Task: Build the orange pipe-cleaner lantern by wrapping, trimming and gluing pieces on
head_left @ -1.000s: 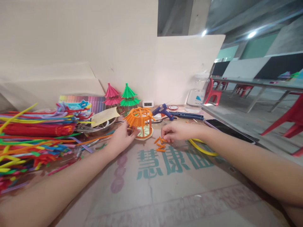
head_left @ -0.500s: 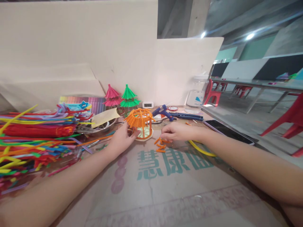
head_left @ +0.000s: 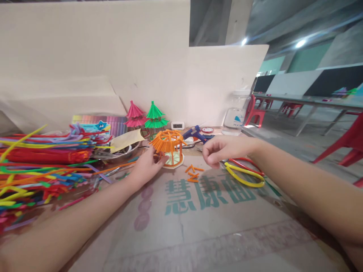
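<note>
A small pavilion model (head_left: 170, 141) of orange pipe cleaner pieces stands on a pale, many-sided base. My left hand (head_left: 149, 166) is closed on its left side, thumb at the front of the base. Just right of the base lie several short orange pipe cleaner pieces (head_left: 193, 174) on the cardboard. My right hand (head_left: 221, 149) hovers beyond them with its fingers curled in; whatever they hold, if anything, is hidden. Beneath that wrist rests a hand tool with red and yellow handles (head_left: 245, 177), its front part partly covered by my hand.
Bundles of coloured pipe cleaners (head_left: 45, 162) are heaped at the left. Pink (head_left: 135, 115) and green (head_left: 154, 117) roofed models stand behind, near a small digital clock (head_left: 177, 125). A blue glue gun (head_left: 195, 132) and a clear jug (head_left: 235, 113) sit at the back.
My right hand has moved up and to the right, away from the short orange pieces, and the tool's handles show more. My left hand stays at the pavilion model.
</note>
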A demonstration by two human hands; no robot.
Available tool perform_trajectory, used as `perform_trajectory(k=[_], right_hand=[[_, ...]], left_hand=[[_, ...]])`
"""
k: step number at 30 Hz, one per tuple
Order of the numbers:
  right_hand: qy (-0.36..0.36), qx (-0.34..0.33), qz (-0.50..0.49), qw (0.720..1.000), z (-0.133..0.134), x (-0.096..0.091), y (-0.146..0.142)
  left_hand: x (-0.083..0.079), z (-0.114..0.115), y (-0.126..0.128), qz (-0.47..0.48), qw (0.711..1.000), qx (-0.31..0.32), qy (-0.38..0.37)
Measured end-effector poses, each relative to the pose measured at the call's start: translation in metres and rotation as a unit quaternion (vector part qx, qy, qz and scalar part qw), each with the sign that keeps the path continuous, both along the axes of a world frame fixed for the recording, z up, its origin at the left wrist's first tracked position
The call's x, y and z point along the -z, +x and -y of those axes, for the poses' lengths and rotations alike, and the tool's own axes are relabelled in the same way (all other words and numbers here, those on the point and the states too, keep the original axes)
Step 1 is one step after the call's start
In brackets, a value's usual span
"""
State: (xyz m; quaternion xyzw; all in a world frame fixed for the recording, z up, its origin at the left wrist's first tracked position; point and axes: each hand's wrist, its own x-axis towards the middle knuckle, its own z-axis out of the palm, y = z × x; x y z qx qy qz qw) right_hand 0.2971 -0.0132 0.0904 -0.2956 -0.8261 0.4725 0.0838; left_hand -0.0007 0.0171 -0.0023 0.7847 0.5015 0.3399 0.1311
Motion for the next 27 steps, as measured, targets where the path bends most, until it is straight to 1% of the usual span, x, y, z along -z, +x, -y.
perform_trajectory(k=[3, 5, 6, 8, 11, 12, 13, 15, 16, 17, 20, 21, 24, 27], right_hand=[[-0.032, -0.071, 0.014, 0.997, 0.014, -0.019, 0.004], [-0.008, -0.075, 0.037, 0.996, 0.019, -0.025, 0.003], [0.017, -0.057, 0.050, 0.997, 0.018, -0.025, 0.002], [0.074, 0.001, 0.075, 0.994, 0.012, -0.018, 0.000], [0.150, 0.072, 0.114, 0.979, -0.006, 0.002, 0.000], [0.191, 0.103, 0.127, 0.968, -0.013, 0.009, 0.001], [0.244, 0.146, 0.140, 0.949, -0.020, 0.016, 0.003], [0.339, 0.229, 0.167, 0.897, -0.032, 0.030, 0.006], [0.368, 0.263, 0.177, 0.874, -0.038, 0.036, 0.008], [0.381, 0.290, 0.181, 0.859, -0.044, 0.042, 0.009], [0.368, 0.352, 0.145, 0.848, -0.063, 0.057, 0.013], [0.365, 0.361, 0.137, 0.847, -0.070, 0.061, 0.014], [0.346, 0.374, 0.134, 0.850, -0.089, 0.069, 0.014], [0.313, 0.378, 0.142, 0.860, -0.105, 0.074, 0.009]], left_hand=[[0.000, 0.000, 0.000, 0.005, 1.000, 0.006, 0.001], [-0.001, 0.000, 0.001, 0.006, 1.000, 0.005, 0.002], [-0.001, 0.000, 0.001, 0.004, 1.000, 0.005, 0.002], [-0.002, 0.001, 0.001, 0.000, 1.000, 0.003, 0.000], [-0.002, 0.001, 0.001, -0.002, 1.000, -0.001, 0.002], [-0.002, 0.001, 0.001, -0.001, 1.000, -0.002, 0.002], [-0.001, 0.001, 0.001, 0.000, 1.000, -0.003, 0.002], [-0.001, 0.000, 0.001, 0.001, 1.000, -0.003, 0.001], [-0.001, 0.000, 0.001, 0.003, 1.000, -0.003, 0.001], [-0.001, 0.001, 0.001, 0.005, 1.000, -0.001, 0.000], [-0.002, 0.002, 0.002, 0.007, 1.000, 0.011, -0.004], [-0.002, 0.002, 0.002, 0.003, 1.000, 0.013, -0.004], [-0.003, 0.003, 0.002, -0.019, 1.000, 0.010, 0.007], [-0.002, 0.003, 0.002, -0.029, 0.999, 0.008, 0.013]])
